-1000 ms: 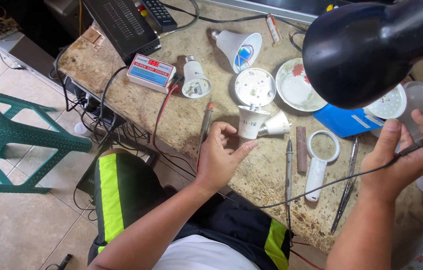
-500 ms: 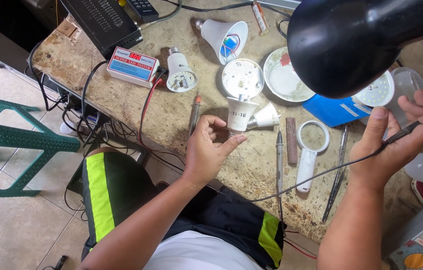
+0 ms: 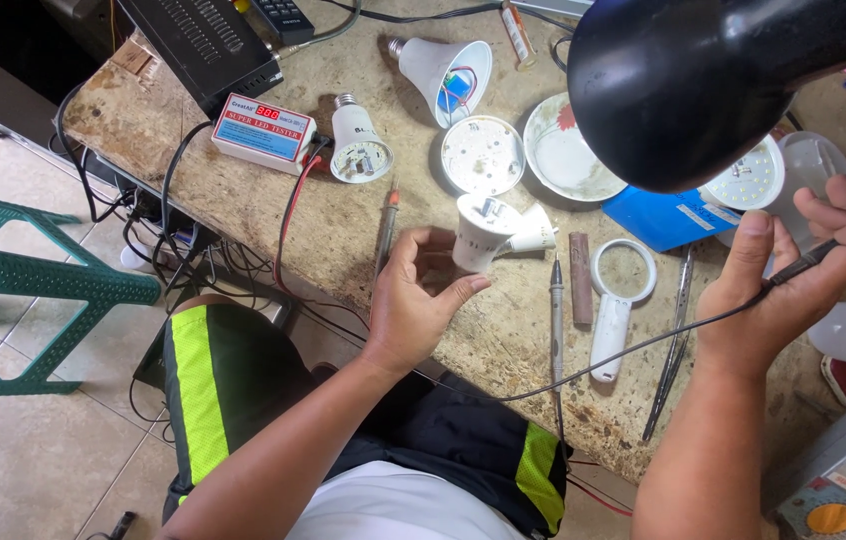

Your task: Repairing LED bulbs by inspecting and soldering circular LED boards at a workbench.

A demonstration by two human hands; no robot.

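Note:
My left hand [image 3: 415, 300] is cupped on the stone bench with thumb and fingers apart. Its fingertips are right at the near edge of a white bulb housing [image 3: 483, 232] that lies on its side. I cannot tell whether they grip it. My right hand [image 3: 783, 285] is raised at the right and holds a thin black test probe [image 3: 805, 260]. The probe's black wire [image 3: 623, 352] trails back towards my lap. A red-tipped probe [image 3: 386, 225] lies on the bench just left of my left hand.
A black lamp head [image 3: 723, 80] hangs over the right side. On the bench lie a small tester box [image 3: 263, 130], a white bulb [image 3: 358, 150], an open bulb shell [image 3: 448, 72], a round LED board [image 3: 483, 155], a plate [image 3: 563, 160], a magnifier [image 3: 618, 300] and tweezers [image 3: 671, 345]. A green chair [image 3: 13, 280] stands at the left.
My left hand has slid forward to the white bulb housing, its fingers curling round the near edge. My right hand still holds the probe, nearly in place.

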